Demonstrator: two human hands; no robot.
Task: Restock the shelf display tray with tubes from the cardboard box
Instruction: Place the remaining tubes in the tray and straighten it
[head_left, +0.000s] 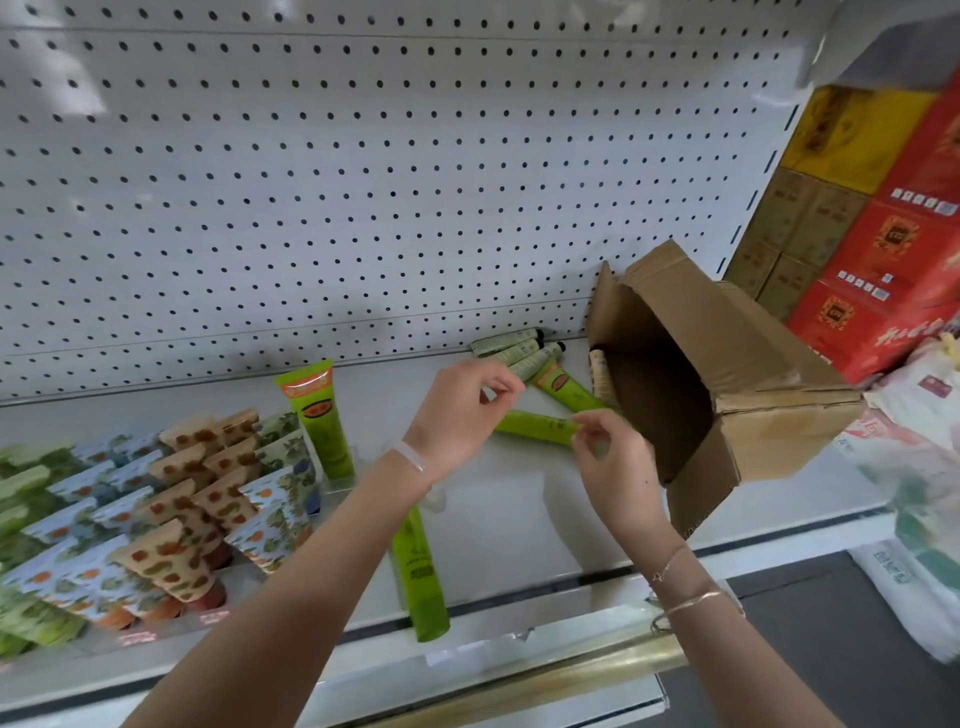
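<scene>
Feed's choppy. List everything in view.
display tray: one, clear, shelf left
patterned tubes: many, blue, brown, green, in tray
cardboard box: one, brown, on its side, shelf right
cream tube: one, at box mouth
green tubes: three; upright by tray, lying at front, near box
held green tube: one, between hands
pale tubes: about three, grey-green, shelf back
pegboard: one, white, behind
cartons: several, red, yellow, right
bags: white, far right
left hand: curled beside held tube, grip unclear
right hand: pinches its end
</scene>
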